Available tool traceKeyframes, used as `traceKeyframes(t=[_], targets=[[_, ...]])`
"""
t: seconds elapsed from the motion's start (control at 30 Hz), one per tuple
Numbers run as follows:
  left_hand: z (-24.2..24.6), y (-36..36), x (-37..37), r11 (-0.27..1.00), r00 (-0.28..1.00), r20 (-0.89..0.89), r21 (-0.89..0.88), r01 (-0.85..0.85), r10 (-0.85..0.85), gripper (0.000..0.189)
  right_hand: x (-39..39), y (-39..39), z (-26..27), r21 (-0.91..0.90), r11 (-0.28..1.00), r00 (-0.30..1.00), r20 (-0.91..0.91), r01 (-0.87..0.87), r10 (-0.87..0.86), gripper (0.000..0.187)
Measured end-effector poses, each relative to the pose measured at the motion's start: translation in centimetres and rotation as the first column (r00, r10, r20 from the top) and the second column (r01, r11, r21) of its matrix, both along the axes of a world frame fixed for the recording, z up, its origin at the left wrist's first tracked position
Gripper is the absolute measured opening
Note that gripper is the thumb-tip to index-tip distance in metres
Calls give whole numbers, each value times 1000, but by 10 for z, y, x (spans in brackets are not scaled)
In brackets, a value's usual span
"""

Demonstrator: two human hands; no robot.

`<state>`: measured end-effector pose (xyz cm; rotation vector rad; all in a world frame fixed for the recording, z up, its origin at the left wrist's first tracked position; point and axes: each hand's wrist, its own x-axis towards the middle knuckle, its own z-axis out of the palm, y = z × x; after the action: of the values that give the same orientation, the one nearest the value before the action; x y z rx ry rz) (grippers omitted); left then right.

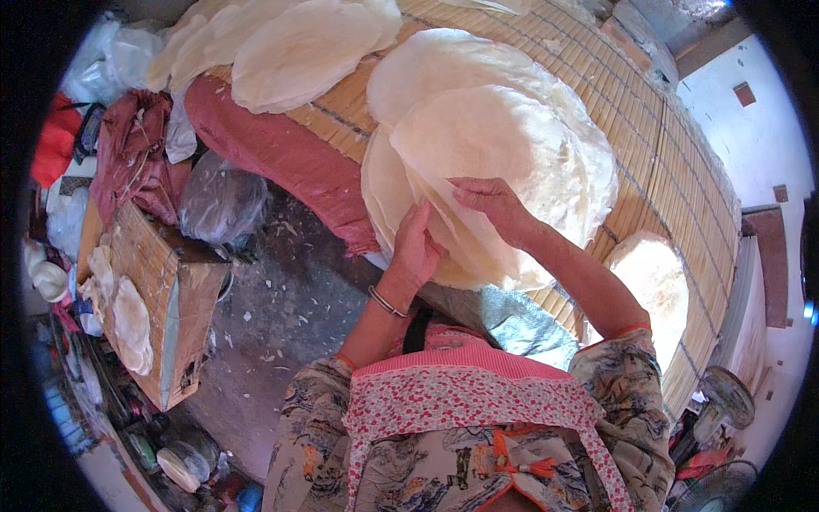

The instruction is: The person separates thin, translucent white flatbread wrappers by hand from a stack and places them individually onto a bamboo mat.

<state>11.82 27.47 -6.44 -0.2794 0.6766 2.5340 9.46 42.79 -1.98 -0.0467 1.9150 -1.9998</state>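
Observation:
A large heap of thin, round, pale dried sheets (486, 134) lies on a bamboo-slat mat in front of me. My right hand (489, 201) pinches the edge of a sheet near the heap's lower middle, thumb and fingers together. Just left of it, my left hand (419, 243), with a banded bracelet at the wrist, holds the edges of lifted sheets between thumb and fingers. Those edges stand up slightly between the two hands. How many sheets each hand holds cannot be told.
More round sheets (307, 51) overlap at the upper left, and another (649, 281) lies right on the bamboo mat (678, 166). A rolled red cloth (275, 150) lines the mat's near edge. At left stand a wooden box (160, 301) and plastic bags (221, 198); a fan (723, 400) is lower right.

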Motion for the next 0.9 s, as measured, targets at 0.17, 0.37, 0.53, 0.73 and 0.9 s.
traceKeyframes(t=[0.17, 0.37, 0.53, 0.73, 0.9], targets=[[15, 2, 0, 998, 999, -44, -67, 2, -4, 30, 1, 4, -4, 18, 993, 993, 20, 113, -114, 20], [-23, 2, -2, 939, 993, 6, -326, -106, 114, 20, -23, 103, -5, 141, 866, 851, -317, 479, -419, 16], [-37, 1, -2, 891, 985, -7, -423, -161, 175, 20, -30, 283, 12, 143, 738, 735, -331, 659, -592, 24], [-58, 1, -8, 834, 975, -68, -507, -217, 213, 18, 1, 425, 90, 438, 346, 557, -613, 830, -561, 35], [-56, 13, -13, 850, 983, -88, -495, -182, 159, 17, 17, 352, 189, 170, 559, 530, -616, 812, -583, 30]])
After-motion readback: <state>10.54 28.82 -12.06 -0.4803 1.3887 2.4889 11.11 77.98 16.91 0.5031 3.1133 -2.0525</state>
